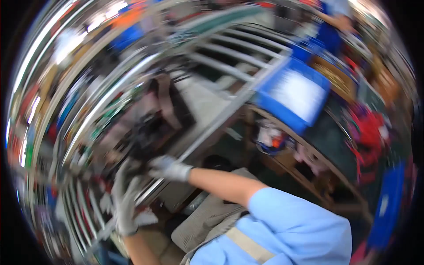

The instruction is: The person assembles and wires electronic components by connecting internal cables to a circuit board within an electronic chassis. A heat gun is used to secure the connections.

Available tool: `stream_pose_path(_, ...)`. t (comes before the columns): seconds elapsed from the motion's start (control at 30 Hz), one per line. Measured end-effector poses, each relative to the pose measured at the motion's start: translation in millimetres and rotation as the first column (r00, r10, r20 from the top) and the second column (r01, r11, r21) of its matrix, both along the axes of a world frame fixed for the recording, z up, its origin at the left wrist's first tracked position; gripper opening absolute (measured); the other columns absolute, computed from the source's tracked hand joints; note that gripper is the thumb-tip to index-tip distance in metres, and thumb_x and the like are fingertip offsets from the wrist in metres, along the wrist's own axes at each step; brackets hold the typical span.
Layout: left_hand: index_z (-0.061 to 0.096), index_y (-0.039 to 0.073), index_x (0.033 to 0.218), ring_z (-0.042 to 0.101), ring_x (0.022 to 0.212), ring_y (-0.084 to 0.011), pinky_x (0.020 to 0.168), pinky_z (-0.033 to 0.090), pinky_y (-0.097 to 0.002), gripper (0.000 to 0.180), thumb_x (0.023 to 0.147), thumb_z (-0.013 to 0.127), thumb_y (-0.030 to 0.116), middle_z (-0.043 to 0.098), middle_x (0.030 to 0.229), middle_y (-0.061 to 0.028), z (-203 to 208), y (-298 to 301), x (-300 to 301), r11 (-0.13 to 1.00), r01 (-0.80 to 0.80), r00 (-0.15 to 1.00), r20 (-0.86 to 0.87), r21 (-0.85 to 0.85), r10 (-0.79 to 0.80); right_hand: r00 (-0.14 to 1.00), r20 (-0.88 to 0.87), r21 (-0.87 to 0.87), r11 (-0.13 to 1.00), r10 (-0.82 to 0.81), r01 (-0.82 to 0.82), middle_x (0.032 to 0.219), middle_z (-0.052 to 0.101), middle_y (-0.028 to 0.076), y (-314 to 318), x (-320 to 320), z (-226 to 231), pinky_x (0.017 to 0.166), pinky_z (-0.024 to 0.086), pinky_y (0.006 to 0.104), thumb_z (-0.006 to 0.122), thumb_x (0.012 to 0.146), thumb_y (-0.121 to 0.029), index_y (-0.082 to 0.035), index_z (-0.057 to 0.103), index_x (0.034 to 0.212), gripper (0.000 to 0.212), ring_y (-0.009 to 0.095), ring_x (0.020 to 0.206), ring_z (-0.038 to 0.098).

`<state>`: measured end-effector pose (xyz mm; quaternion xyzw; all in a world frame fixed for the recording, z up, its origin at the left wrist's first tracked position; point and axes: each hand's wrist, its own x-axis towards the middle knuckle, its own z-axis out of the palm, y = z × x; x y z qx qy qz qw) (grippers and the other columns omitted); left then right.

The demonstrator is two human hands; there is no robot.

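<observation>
Both hands wear whitish gloves and are smeared by motion. My left hand (125, 198) reaches up at the lower left, its fingers pointing toward dark, blurred material at the near end of a brown and black bag-like item (165, 104). Close by on its right, my right hand (170, 168) stretches leftward over the metal rail (212, 126), its fingertips at the same dark material. Whether either hand grips that material cannot be made out. The bag-like item lies on a pale board (201, 97) on the rail frame.
A blue bin (316, 117) with white contents stands right of the rails, beside a cardboard box (333, 77). Red material (371, 128) lies on the dark table farther right. Metal bars (240, 46) run across the far side. Another person (331, 26) is at the upper right.
</observation>
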<state>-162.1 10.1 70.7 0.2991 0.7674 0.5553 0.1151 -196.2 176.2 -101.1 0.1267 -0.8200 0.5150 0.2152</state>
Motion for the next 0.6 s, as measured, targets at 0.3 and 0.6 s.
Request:
stream_pose_path(0.3,0.068,0.001,0.117,0.07,0.098,-0.0278,0.086,0.052,-0.0364,0.031,0.093,0.061,0.02,0.072,0.105,-0.0161,-98.7,-46.2,-9.8,0.871,-0.339,0.929,-0.274,-0.355,0.25,0.948,0.309,-0.412,0.909,0.075,0.062,0.092,0.07,0.007,23.9,23.3,46.6,0.071,0.055,0.0272,0.067,0.095,-0.018,0.002,0.068,0.106,0.024,0.01,0.078,0.063)
stream_pose_path(0.6,0.069,0.011,0.106,0.068,0.093,-0.0344,0.082,0.053,-0.0451,0.023,0.093,0.06,0.026,0.071,0.099,-0.0151,-143.7,-48.9,-23.2,0.78,-0.578,0.796,-0.378,-0.241,0.473,0.993,-0.085,-0.684,0.719,0.087,-0.122,0.086,0.069,0.009,-49.6,-34.9,142.6,0.056,0.055,0.0259,0.061,0.1,-0.033,-0.006,0.053,0.124,0.036,0.013,0.061,0.066)
